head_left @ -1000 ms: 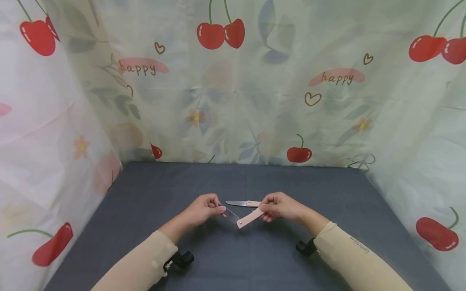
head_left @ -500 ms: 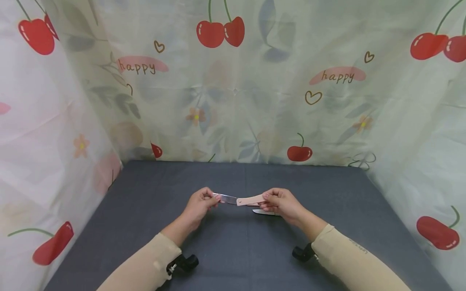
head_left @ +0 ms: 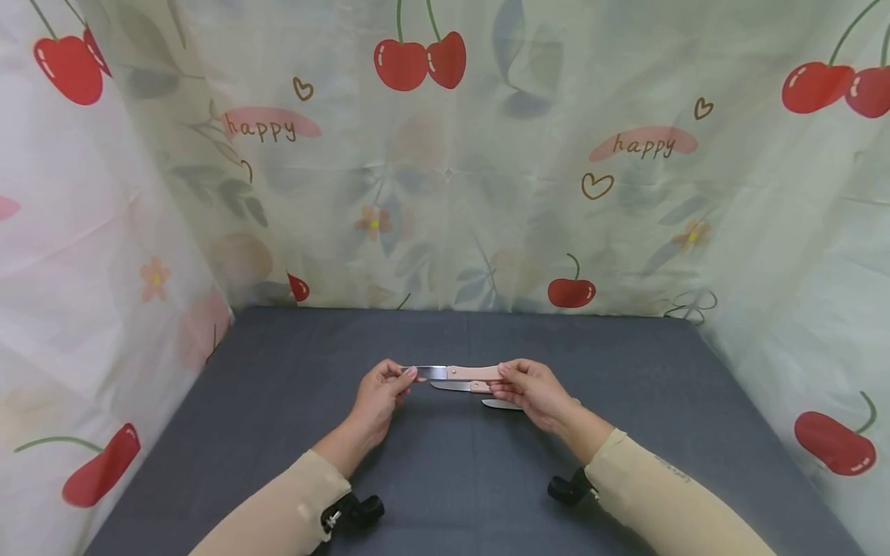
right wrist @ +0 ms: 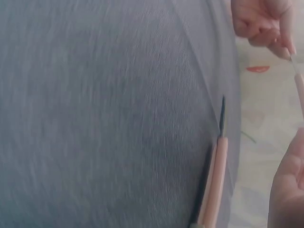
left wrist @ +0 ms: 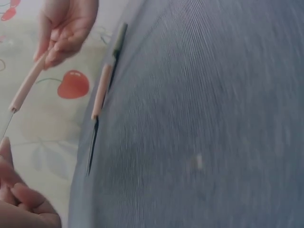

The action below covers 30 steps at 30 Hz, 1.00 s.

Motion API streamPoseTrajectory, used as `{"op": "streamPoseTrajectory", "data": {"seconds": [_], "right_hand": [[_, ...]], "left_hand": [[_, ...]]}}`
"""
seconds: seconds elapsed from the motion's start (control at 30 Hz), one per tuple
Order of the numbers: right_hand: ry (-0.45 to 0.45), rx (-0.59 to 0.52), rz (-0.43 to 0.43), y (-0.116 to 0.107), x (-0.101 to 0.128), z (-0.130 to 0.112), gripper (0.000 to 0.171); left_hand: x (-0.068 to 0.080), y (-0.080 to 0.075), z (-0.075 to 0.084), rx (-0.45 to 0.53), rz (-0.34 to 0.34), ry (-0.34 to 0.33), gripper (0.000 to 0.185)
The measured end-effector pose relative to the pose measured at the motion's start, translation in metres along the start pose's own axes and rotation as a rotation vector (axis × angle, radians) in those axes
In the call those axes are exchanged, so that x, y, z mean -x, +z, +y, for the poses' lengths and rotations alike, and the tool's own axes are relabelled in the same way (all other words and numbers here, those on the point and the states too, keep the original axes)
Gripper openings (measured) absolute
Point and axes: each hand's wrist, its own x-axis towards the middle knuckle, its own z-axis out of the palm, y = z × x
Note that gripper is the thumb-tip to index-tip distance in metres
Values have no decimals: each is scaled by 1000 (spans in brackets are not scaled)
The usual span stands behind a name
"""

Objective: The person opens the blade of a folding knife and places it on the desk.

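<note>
Head view. Folding knife point(head_left: 452, 373), pink handle, steel blade, opened out straight and held level above the table point(head_left: 278, 401). Left hand point(head_left: 381, 388) pinches the blade tip between thumb and fingertips; right hand point(head_left: 531, 386) grips the handle end, fingers curled round it. Second knife point(head_left: 462, 386), same pink handle, lies on the table just beneath and behind the held one, blade pointing left. A pale blade-shaped piece point(head_left: 501, 404) shows on the cloth under the right hand; what it is cannot be told. Cherry-print curtain point(head_left: 445, 154) encloses the table on three sides.

Left wrist view. Blurred. Right hand point(left wrist: 64, 28) holds the pink handle of the held knife point(left wrist: 26, 85); left hand point(left wrist: 21, 199) at the lower edge, thumb up against the thin blade. Second knife point(left wrist: 100, 95) lies flat on the grey table point(left wrist: 213, 118).

Right wrist view. Blurred. Left hand point(right wrist: 261, 21) pinches the blade at top right; right hand point(right wrist: 289, 190) is only partly in frame. Second knife point(right wrist: 216, 175) lies on the table point(right wrist: 95, 118), blade pointing away.
</note>
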Motion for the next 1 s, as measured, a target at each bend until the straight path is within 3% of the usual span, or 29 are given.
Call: {"op": "streamPoseTrajectory", "data": {"seconds": [0.27,0.63,0.8,1.0], "right_hand": [[18,90,-43,-5,0,-2,15],[25,278,-115,-14,0,2,21],[18,322,-139,-15,-2,6,26],[28,356,-94,-6,-5,13,26]], "left_hand": [[-2,-12,0,-245,-77,0,17],[2,-22,5,-451,-174,19,16],[2,-26,4,-530,-179,31,17],[3,-33,5,-617,-151,66,20]]}}
